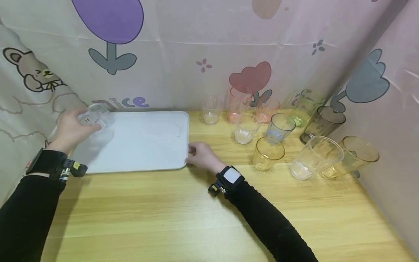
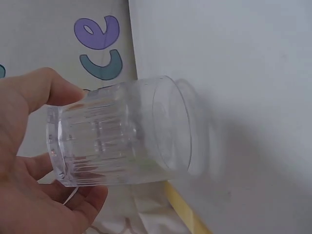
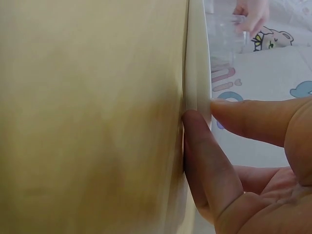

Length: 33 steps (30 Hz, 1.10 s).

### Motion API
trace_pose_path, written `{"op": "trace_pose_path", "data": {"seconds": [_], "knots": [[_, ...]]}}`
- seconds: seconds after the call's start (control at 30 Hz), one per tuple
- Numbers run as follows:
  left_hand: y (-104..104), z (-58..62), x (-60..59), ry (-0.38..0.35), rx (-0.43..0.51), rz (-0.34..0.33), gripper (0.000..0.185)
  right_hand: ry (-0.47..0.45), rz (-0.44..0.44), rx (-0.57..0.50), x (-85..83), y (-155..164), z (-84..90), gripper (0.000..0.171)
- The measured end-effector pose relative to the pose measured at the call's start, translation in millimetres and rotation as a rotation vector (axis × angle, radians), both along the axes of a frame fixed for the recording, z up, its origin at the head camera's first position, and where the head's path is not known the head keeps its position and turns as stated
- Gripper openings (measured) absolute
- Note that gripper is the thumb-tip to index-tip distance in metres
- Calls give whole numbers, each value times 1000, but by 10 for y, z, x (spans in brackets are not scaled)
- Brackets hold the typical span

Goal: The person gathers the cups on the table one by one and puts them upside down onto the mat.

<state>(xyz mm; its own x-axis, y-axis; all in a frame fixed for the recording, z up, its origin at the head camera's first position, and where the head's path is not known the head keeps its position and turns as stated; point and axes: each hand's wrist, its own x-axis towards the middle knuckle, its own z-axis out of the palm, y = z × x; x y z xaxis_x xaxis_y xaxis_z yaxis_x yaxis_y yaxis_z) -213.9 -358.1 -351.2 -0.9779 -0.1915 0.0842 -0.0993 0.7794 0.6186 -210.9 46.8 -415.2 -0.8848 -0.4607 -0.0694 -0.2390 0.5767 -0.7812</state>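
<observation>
Left hand point(image 1: 70, 129) holds empty ribbed glass point(image 2: 122, 131) — over tray point(image 1: 147, 145).

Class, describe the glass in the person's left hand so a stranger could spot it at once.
Find the white tray on the wooden table. At its far left corner, the left hand holds a clear ribbed glass. Unlike the glasses grouped to the right, it is gripped and over the tray.

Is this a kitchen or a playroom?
Probably neither: it looks like a staged tabletop corner. Cartoon curtains wall in a wooden table holding a white tray and many plastic cups.
</observation>
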Motion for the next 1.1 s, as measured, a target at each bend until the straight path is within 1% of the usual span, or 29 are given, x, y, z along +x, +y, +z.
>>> {"op": "trace_pose_path", "data": {"seconds": [0.2, 0.37, 0.6, 0.8, 0.93, 1.03, 1.1], "knots": [[-53, -51, -27, -23, -8, 12, 86, 4, -8, 5, 8, 4, 10, 46], [-86, -88, -34, -11, -12, 20, 83, 0, -6, -3, 14, 4, 13, 45], [-97, -102, -33, -4, -6, 10, 83, -1, -9, -8, 4, 8, -3, 46], [-86, -105, -35, -53, -16, 0, 87, -1, -6, -11, 5, 8, -4, 41], [-84, -131, -42, -91, 9, 4, 91, -6, -7, -14, 5, 9, -11, 41], [-65, -166, -53, -85, 9, 19, 95, -6, -8, -16, 10, 9, -9, 40], [-36, -189, -57, -64, -1, 35, 96, -8, -9, -18, 11, 9, -4, 40]]}}
